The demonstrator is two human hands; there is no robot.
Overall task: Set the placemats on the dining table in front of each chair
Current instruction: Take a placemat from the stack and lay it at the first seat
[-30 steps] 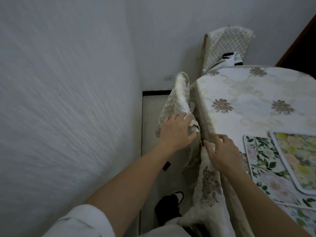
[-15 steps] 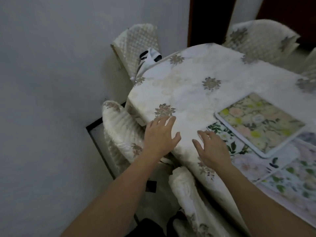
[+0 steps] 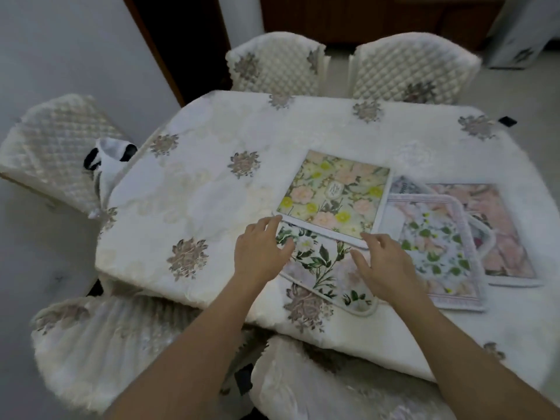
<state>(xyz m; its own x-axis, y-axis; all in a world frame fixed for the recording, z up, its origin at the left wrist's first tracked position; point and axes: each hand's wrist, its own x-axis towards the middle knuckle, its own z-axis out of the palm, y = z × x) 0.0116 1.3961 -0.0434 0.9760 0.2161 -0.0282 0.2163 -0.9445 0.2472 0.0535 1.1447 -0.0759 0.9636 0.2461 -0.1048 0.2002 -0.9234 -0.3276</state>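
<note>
At the table's near edge, the left hand (image 3: 260,253) and right hand (image 3: 382,262) hovered open, fingers spread, gripping nothing, over overlapping floral placemats (image 3: 333,192) piled on the tablecloth (image 3: 197,189); quilted chairs (image 3: 272,65) stood at twelve o'clock.

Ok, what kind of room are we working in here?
Most likely a home dining room: a table under an embroidered white cloth, padded covered chairs drawn up around it, and floral placemats piled together near the hands, not yet spread out.
</note>
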